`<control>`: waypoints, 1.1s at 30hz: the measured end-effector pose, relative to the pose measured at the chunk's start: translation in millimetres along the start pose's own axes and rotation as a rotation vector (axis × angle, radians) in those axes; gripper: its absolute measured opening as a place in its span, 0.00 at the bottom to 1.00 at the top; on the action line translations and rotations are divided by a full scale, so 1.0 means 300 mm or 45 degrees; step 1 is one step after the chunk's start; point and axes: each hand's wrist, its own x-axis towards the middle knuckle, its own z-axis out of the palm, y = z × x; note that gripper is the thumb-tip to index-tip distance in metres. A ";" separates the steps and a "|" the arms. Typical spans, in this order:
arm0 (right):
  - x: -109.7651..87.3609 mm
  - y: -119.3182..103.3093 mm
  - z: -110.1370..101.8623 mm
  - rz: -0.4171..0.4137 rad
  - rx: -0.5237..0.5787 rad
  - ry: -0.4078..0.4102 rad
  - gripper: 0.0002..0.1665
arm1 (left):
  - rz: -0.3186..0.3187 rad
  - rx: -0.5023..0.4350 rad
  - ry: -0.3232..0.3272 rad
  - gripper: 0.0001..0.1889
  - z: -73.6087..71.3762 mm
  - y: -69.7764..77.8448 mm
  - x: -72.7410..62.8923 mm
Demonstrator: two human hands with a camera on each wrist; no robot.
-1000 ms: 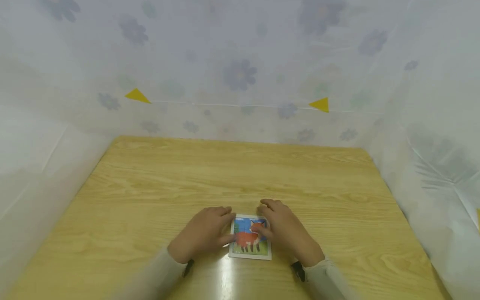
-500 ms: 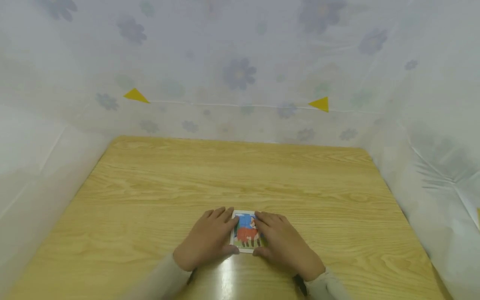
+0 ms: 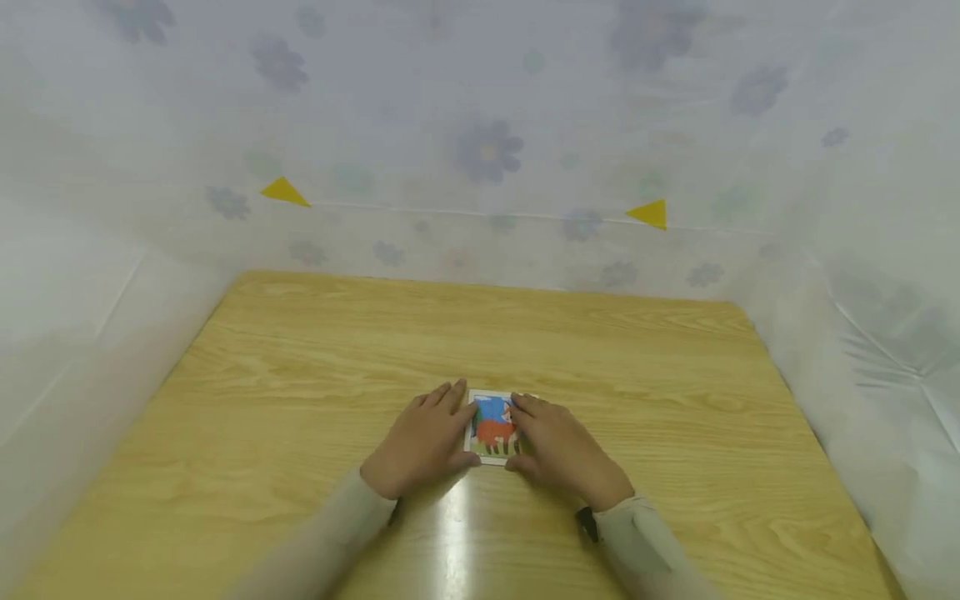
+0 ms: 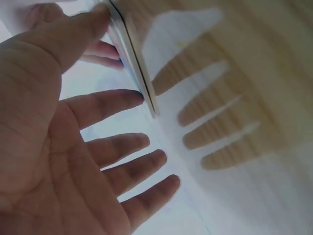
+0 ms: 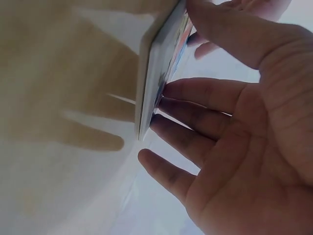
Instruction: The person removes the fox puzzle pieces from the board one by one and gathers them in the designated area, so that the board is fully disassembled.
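Note:
A small square picture puzzle (image 3: pixel 493 429) lies on the wooden table. It shows an orange fox on blue and green inside a white frame. My left hand (image 3: pixel 422 440) touches its left side, index fingertip on the border and thumb at the near corner. On the opposite side, my right hand (image 3: pixel 561 443) covers the right border, fingertips over the top corner and thumb by the near edge. In the left wrist view, the other fingers (image 4: pixel 134 176) spread straight beyond the puzzle's edge (image 4: pixel 133 61). Several right fingertips meet the frame (image 5: pixel 155 73) in the right wrist view.
The wooden tabletop (image 3: pixel 465 333) stretches beyond the hands to a pale flowered curtain (image 3: pixel 487 150). Sheeting also hangs along the left and right table edges. Two yellow triangles, the left one (image 3: pixel 285 192) and the right one (image 3: pixel 649 214), mark the back curtain.
Both hands have settled along the puzzle's sides, the right thumb moving off the picture to the near edge. Hands and puzzle have then shifted away from the body across the table.

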 end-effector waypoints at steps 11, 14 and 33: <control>0.165 0.058 -0.025 0.103 -0.031 -0.129 0.42 | 0.037 -0.050 0.075 0.24 -0.004 0.042 0.055; 0.220 0.068 -0.051 0.101 0.015 -0.171 0.28 | 0.014 -0.025 0.066 0.22 0.002 0.038 0.078; 0.472 0.065 -0.023 0.214 0.334 -0.086 0.14 | -0.108 0.048 -0.093 0.30 -0.015 0.057 0.131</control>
